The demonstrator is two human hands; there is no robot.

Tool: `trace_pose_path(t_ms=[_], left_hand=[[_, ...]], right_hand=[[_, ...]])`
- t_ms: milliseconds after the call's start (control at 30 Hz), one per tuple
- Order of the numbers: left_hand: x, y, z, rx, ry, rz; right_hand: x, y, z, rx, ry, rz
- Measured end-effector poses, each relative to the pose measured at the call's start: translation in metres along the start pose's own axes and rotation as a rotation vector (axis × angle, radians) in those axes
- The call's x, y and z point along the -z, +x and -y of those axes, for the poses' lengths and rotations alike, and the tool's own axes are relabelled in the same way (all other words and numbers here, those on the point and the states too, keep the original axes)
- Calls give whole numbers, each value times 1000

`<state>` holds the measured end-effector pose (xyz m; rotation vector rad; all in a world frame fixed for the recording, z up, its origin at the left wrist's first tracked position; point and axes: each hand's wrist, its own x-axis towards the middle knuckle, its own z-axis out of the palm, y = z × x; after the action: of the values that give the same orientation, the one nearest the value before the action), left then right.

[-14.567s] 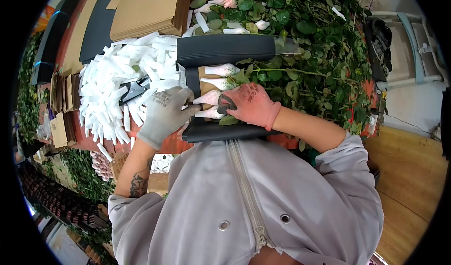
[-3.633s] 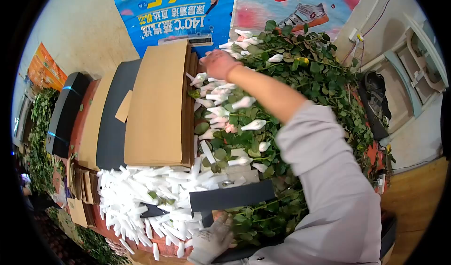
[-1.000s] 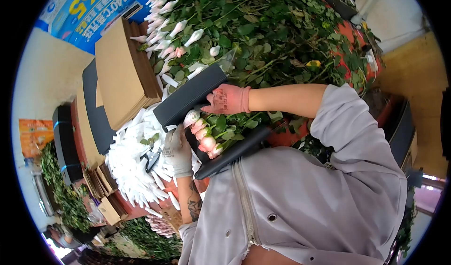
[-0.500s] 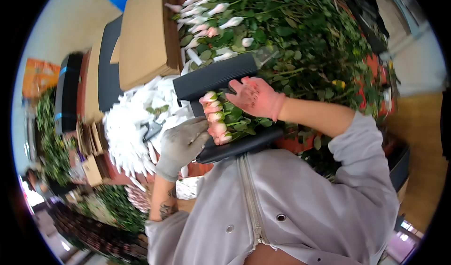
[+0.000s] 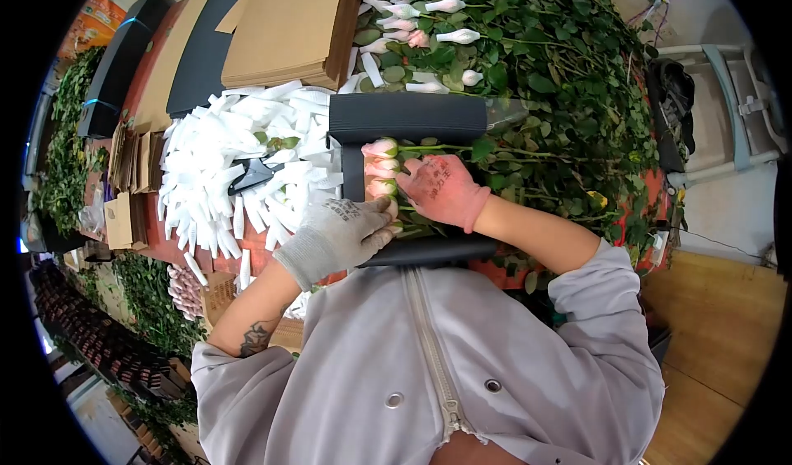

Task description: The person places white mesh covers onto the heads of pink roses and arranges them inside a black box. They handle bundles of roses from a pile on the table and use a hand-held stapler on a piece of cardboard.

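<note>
Several pale pink roses [image 5: 380,166] lie in a row of heads, with their stems running right, on a black corrugated sheet [image 5: 353,168] whose edges are folded up. My left hand [image 5: 351,227], in a grey glove, has its thumb and fingers closed around the lower rose heads. My right hand [image 5: 443,188], in a pink glove, is closed just below the heads, fingertips against a rose; its palm side is hidden. A rolled black side of the wrap [image 5: 408,117] lies above both hands, and another black edge [image 5: 433,250] runs near my waist.
White foam sleeves [image 5: 239,155] are heaped left, with a black tool [image 5: 254,176] among them. Stacked brown cardboard [image 5: 285,32] lies beyond. Leafy rose stems [image 5: 561,77] and sleeved buds [image 5: 404,11] cover the back and right. A chair [image 5: 734,110] stands right.
My left hand has moved right onto the lower rose heads. My right hand has come down from above the stems to the roses and its fingers have closed. The view has turned slightly.
</note>
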<state>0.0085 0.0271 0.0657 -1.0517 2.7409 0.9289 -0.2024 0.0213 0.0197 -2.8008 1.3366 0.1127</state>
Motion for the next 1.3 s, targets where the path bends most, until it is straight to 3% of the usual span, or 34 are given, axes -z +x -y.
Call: trace_pose_path(t_ms=[133,233,333,400,433,533,667,767,933,1133,1200,1233,1300], left_hand=[[2,1,-3,3,16,10],[3,1,-2,13,29,41],[-1,3,1,-42,10,-103],[-5,5,1,-19,46,-90],[-6,5,2,-14,42,-98],[-9,2,3,-17,19,-100],[-7,3,1,12,41,-84],[-8,2,3,9,45,-82],[1,12,-2,-15,35,-76],[-7,19,15,-6,112,-171],[-10,24,38,-132,-122,-357],[-3,22,39,120,-116,-231],[-19,20,55,118,-134,-276]], right_hand=[[-4,2,1,-27,30,-19],[-2,3,3,-36,26,98],[-2,1,-1,1,10,-19],[12,0,-9,-78,269,12],[9,-4,-9,-110,164,-107],[18,6,-9,-190,70,36],[1,9,-9,-125,56,-95],[10,11,-6,-143,48,65],[-7,6,-9,-111,-21,-34],[14,3,-10,-245,101,-38],[13,5,-10,-183,89,-51],[15,5,-10,-214,146,-49],[24,2,-11,-242,180,-41]])
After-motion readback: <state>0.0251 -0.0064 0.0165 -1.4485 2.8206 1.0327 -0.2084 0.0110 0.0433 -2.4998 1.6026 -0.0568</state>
